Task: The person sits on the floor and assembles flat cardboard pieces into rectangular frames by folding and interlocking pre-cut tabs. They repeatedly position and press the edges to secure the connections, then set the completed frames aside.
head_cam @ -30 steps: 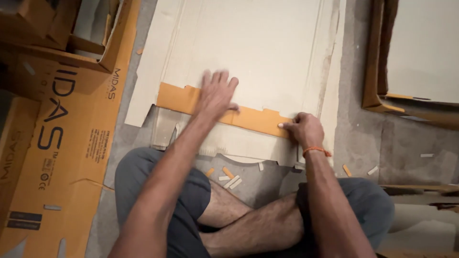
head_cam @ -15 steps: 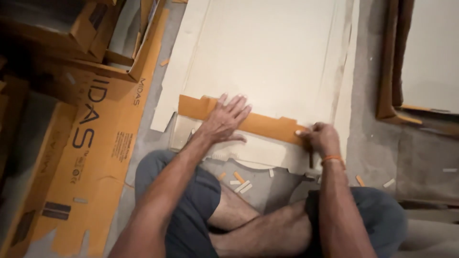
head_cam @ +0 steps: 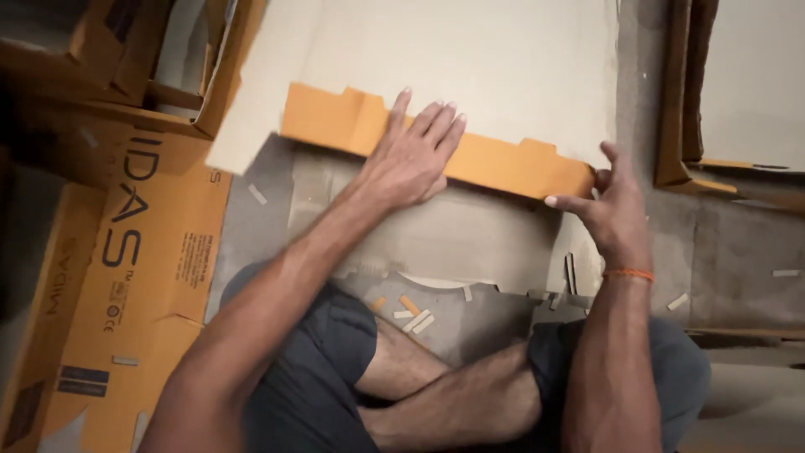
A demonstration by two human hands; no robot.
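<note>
A large pale cardboard sheet lies on the floor ahead of my crossed legs. Its near edge is an orange folded flap with notched ends. My left hand presses flat on the middle of that flap, fingers spread. My right hand, with an orange band at the wrist, grips the flap's right end between thumb and fingers. A second grey cardboard sheet with cut-outs lies under the flap, reaching toward my knees.
Flattened orange printed cartons and open boxes lie at the left. More cardboard sheets are stacked at the right. Small cardboard scraps litter the grey floor by my legs.
The view has tilted and drawn closer. The orange flap now stands raised along the sheet's edge. My left hand stayed on its middle, my right hand shifted to clasp its right end.
</note>
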